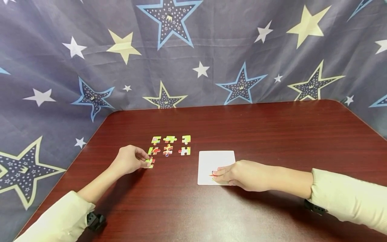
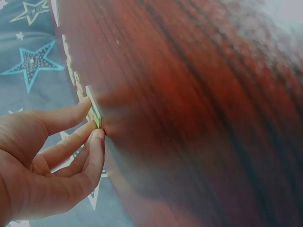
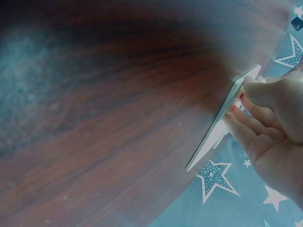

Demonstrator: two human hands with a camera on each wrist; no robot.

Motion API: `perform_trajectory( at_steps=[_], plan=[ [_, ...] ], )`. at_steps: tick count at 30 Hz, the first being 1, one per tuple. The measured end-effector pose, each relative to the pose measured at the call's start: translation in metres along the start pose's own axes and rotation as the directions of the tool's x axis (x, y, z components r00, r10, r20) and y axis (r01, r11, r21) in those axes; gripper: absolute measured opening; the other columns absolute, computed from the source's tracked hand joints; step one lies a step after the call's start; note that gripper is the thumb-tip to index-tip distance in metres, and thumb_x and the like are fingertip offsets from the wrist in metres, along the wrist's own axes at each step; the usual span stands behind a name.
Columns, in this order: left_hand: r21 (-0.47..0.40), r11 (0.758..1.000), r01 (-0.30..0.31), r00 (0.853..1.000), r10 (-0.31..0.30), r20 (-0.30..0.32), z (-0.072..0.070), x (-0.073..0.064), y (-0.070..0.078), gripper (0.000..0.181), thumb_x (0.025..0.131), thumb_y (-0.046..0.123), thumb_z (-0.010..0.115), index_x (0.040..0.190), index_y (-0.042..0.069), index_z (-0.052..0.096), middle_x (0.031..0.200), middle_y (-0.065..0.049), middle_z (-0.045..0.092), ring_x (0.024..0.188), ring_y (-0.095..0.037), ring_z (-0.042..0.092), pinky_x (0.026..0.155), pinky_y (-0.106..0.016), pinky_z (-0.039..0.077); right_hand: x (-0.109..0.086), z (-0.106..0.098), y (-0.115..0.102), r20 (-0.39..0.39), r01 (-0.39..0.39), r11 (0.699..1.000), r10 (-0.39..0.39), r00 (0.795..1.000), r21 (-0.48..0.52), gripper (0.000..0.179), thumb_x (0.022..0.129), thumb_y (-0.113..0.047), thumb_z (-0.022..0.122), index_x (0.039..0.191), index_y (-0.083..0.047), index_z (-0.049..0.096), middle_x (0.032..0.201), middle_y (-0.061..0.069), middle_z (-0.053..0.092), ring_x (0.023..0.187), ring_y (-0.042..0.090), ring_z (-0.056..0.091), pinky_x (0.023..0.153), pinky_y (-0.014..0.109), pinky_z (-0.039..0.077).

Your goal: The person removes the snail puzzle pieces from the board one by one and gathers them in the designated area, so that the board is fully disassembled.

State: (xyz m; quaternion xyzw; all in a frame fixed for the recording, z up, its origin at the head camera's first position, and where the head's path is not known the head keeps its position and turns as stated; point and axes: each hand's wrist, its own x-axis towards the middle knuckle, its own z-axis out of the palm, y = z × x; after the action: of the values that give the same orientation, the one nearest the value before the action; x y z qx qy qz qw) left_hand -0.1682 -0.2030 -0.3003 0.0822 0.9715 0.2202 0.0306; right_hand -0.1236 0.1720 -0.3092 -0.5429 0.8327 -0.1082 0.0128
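My left hand (image 1: 130, 159) is at the left of the table, thumb and fingertips pinching the edges of a green-and-red jigsaw puzzle piece (image 1: 150, 163). In the left wrist view that puzzle piece (image 2: 94, 108) appears edge-on, low at the tabletop. Over the lower right part of a white square board (image 1: 208, 161), my right hand (image 1: 249, 175) holds another jigsaw piece (image 1: 213, 174) in its fingers. Most of this one is hidden by the fingers; some red and yellow shows. From the right wrist, the board (image 3: 206, 149) is seen edge-on with the fingertips close against its face.
Several other puzzle pieces (image 1: 168, 150) lie apart in two rows beyond the left hand, left of the board. The dark red wooden table (image 1: 272, 134) reaches back to a grey star-patterned curtain (image 1: 211, 43). Black wrist cameras (image 1: 95, 220) sit under both sleeves.
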Motion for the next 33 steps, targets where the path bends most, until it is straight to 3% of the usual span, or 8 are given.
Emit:
perform_trajectory(
  at_steps=[16, 23, 29, 33],
  plan=[
    [-0.008, 1.0, 0.003, 1.0, -0.003, 0.005, -0.001, 0.002, 0.002, 0.017, 0.07, 0.018, 0.083, 0.081, 0.007, 0.075, 0.071, -0.005, 0.073, 0.057, -0.005, 0.056, 0.059, -0.026, 0.043, -0.001, 0.0, 0.001, 0.004, 0.005, 1.0, -0.005, 1.0, -0.007, 0.034, 0.091, -0.006, 0.061, 0.125, -0.011, 0.065, 0.129, 0.005, 0.064, 0.121, 0.021, 0.061, 0.097, 0.033, 0.052],
    [-0.033, 0.999, -0.039, 0.999, 0.039, 0.007, 0.001, 0.006, 0.017, 0.019, 0.073, 0.016, 0.081, 0.087, 0.005, 0.075, 0.079, -0.007, 0.075, 0.066, -0.009, 0.065, 0.062, -0.026, 0.048, -0.001, 0.0, 0.001, -0.001, 0.005, 1.0, -0.005, 1.0, -0.016, 0.034, 0.091, -0.007, 0.061, 0.125, -0.011, 0.065, 0.129, 0.006, 0.065, 0.12, 0.021, 0.062, 0.095, 0.033, 0.052],
    [-0.054, 0.987, -0.154, 0.988, 0.155, 0.024, 0.017, 0.006, 0.048, 0.024, 0.075, 0.017, 0.08, 0.095, 0.005, 0.074, 0.087, -0.008, 0.075, 0.077, -0.015, 0.07, 0.074, -0.032, 0.054, 0.0, -0.001, -0.001, 0.018, -0.005, 1.0, 0.005, 1.0, -0.019, 0.036, 0.091, -0.006, 0.061, 0.126, -0.011, 0.064, 0.13, 0.005, 0.064, 0.121, 0.021, 0.061, 0.096, 0.033, 0.052],
    [-0.098, 0.949, -0.299, 0.951, 0.305, 0.056, 0.034, 0.003, 0.074, 0.026, 0.075, 0.015, 0.08, 0.097, 0.005, 0.073, 0.088, -0.006, 0.075, 0.081, -0.017, 0.071, 0.075, -0.03, 0.056, 0.0, -0.001, -0.002, 0.028, -0.014, 1.0, 0.015, 0.999, -0.026, 0.036, 0.091, -0.006, 0.061, 0.127, -0.012, 0.064, 0.131, 0.005, 0.063, 0.122, 0.02, 0.061, 0.096, 0.033, 0.052]
  ],
)
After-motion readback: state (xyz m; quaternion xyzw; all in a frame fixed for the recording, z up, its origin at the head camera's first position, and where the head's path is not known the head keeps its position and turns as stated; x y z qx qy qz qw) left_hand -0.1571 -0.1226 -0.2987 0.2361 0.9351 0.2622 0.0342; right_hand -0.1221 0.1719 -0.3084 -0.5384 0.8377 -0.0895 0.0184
